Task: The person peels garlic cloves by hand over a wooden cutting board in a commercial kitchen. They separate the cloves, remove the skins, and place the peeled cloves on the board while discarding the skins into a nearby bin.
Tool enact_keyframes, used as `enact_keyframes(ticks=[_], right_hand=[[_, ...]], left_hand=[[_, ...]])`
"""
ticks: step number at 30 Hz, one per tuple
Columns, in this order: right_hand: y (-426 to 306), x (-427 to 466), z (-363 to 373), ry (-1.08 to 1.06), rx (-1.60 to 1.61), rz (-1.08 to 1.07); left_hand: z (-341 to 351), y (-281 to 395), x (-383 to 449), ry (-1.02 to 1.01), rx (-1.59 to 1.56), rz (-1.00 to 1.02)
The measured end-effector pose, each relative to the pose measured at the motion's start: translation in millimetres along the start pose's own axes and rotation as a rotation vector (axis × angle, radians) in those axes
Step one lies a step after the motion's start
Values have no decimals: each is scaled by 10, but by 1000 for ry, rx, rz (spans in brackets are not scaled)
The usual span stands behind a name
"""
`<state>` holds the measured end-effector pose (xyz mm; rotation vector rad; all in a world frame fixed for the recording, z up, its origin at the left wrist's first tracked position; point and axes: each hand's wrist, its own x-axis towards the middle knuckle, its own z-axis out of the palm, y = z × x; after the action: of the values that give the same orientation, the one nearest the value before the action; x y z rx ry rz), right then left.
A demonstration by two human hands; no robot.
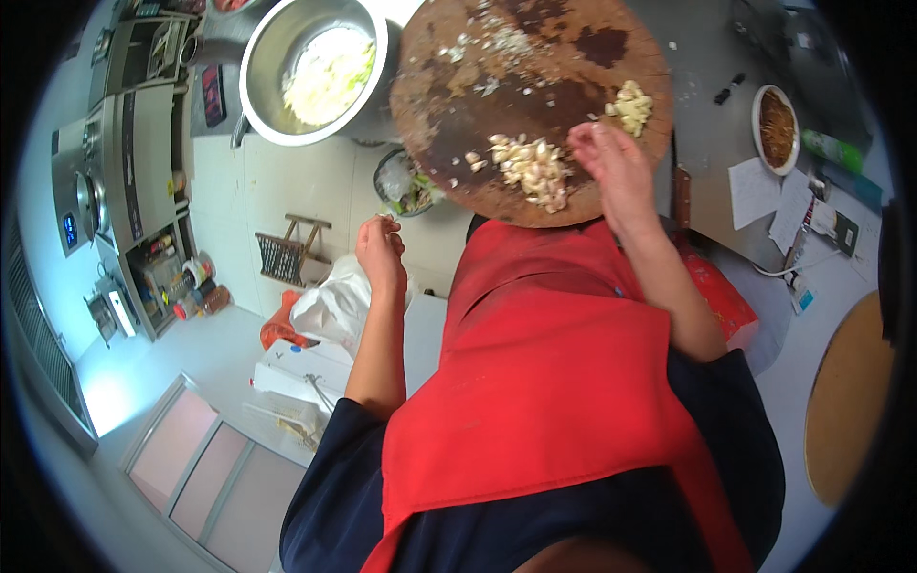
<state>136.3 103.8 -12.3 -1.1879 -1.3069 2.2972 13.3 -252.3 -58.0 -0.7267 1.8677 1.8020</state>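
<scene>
A round wooden chopping block [473, 107] lies before me. On its near half is a pile of garlic cloves [534, 172], several with skin on. Peeled garlic cloves [630, 107] form a smaller heap at the right edge. My right hand [609, 161] is over the block between both heaps, its fingers curled; whether they hold a clove is hidden. Off the block's left side, my left hand [382, 251] hovers with bent fingers close to a waste bin [405, 183] on the floor. A pale speck shows at its fingertips, too small to name.
Left of the block stands a metal pot [258, 93] with chopped pale-green vegetable. A phone [213, 95] lies beyond it. On the right counter are a bowl of brown food [777, 129], a black marker [729, 89] and paper sheets [754, 192]. A small folding stool [290, 251] stands on the floor.
</scene>
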Motion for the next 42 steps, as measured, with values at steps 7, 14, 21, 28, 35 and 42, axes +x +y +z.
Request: enact_keyframes(ticks=[7, 14, 21, 28, 35, 42], right_hand=[[249, 106, 16, 158, -236, -317], [341, 209, -94, 109, -375, -388], [418, 73, -106, 186, -403, -427], [326, 147, -41, 116, -357, -400], [364, 57, -46, 99, -347, -437], [254, -62, 28, -116, -376, -398]], left_hand=[[-877, -1419, 1795, 75, -218, -409], [-1683, -2747, 3059, -35, 186, -396], [-1239, -2055, 2966, -6, 979, -402], [-1715, -2477, 2955, -59, 722, -595], [-457, -849, 1434, -31, 970, 220], [984, 333, -165, -354, 835, 893]])
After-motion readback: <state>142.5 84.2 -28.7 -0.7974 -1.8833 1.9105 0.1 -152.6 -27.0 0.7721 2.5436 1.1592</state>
